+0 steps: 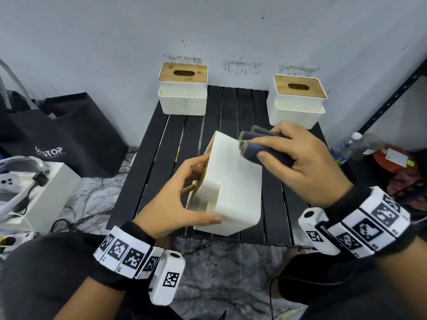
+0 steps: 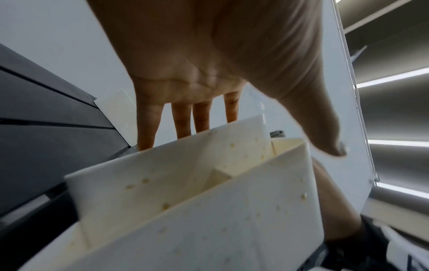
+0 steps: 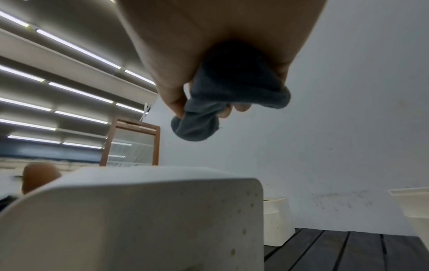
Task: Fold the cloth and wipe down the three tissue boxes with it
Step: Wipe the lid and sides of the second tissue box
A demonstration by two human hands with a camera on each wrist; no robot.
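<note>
A white tissue box (image 1: 233,181) with a wooden lid is tipped on its side at the middle of the black slatted table (image 1: 159,146). My left hand (image 1: 196,190) grips it, fingers on the lid side and thumb along the near lower edge. My right hand (image 1: 272,144) holds a folded dark blue-grey cloth (image 1: 249,144) at the box's upper far corner. The left wrist view shows the left hand (image 2: 232,102) reaching over the speckled box (image 2: 209,201). In the right wrist view the right hand (image 3: 204,102) pinches the cloth (image 3: 232,91) just above the box (image 3: 139,220). Two more tissue boxes stand upright at the back left (image 1: 182,88) and back right (image 1: 298,100).
A grey wall stands close behind the table. A black tote bag (image 1: 69,135) and a white carton with devices (image 1: 39,195) lie on the floor to the left. At right are a black metal shelf upright (image 1: 392,98), bottles (image 1: 353,144) and clutter.
</note>
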